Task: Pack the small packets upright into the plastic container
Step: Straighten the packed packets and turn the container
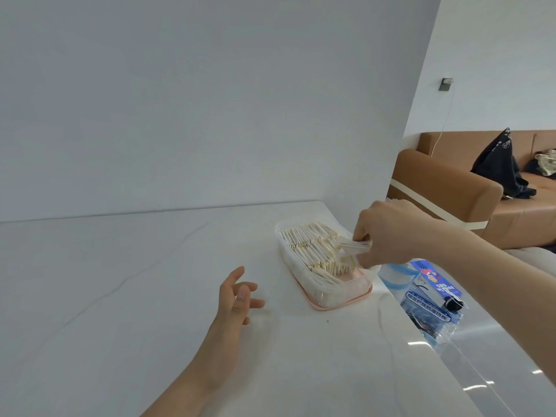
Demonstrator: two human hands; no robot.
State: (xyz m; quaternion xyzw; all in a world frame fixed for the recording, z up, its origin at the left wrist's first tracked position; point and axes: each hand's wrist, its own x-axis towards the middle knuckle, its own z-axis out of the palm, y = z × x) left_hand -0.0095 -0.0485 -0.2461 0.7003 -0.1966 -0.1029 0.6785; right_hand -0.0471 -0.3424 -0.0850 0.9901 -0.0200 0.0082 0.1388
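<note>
Clear plastic container [326, 291] near right edge of white tabletop [120, 281], seated on a pink lid or tray [340, 303] beneath it. Mostly filled already: two dense rows of small packets [307, 245] standing on edge, running from far end toward near end; a few at the near end leaning or lying flatter against the wall, pink base visible through a gap there. Right hand [388, 236] above the container's right side, fingers [361, 236] curled and pinching a small bundle of packets [355, 246], bundle held roughly level, not upright, just over the standing rows. Left hand [237, 296] hovering over bare tabletop, well apart from container, fingers spread and relaxed, holding nothing. Blue printed plastic bag [433, 299] beyond the tabletop's edge at right, just beside container; brown sofa [466, 188] with dark clothing behind. Judged step: seating the held bundle into remaining space at near end. Risks from here: bundle fanning out in a loose pinch and dropping flat across the rows; pressing it down into a tight row, tipping neighbours over like dominoes toward the open gap; container unsteadied, since left hand not bracing it, so a sideways push could slide it on the smooth surface toward the close right edge. Leaning packets at near end likely to collapse further unless backed up first. Exact packet count in hand not discernible.
</note>
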